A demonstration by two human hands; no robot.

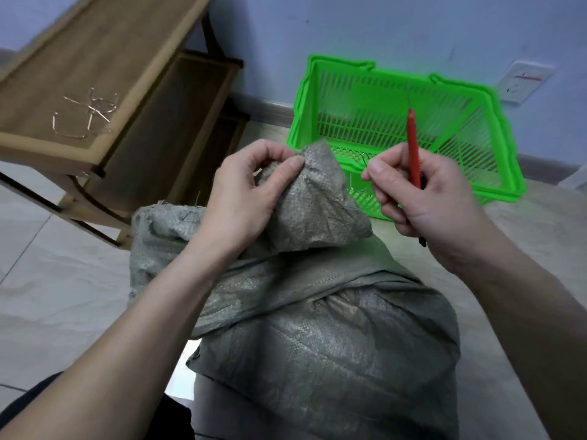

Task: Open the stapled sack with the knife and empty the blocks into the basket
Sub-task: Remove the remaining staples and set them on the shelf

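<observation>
Tiled floor (63,281) bears sack (317,344), basket (397,122), table (79,74).

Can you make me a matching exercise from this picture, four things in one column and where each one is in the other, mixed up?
Things:
1. knife
2. sack
3. basket
4. loose staples

Places:
A. on the wooden table at the left
B. in the right hand
C. on the floor by the wall, beyond the sack
D. in front of the person, a top corner pinched by the left hand

Pairs: 1-B, 2-D, 3-C, 4-A
</observation>
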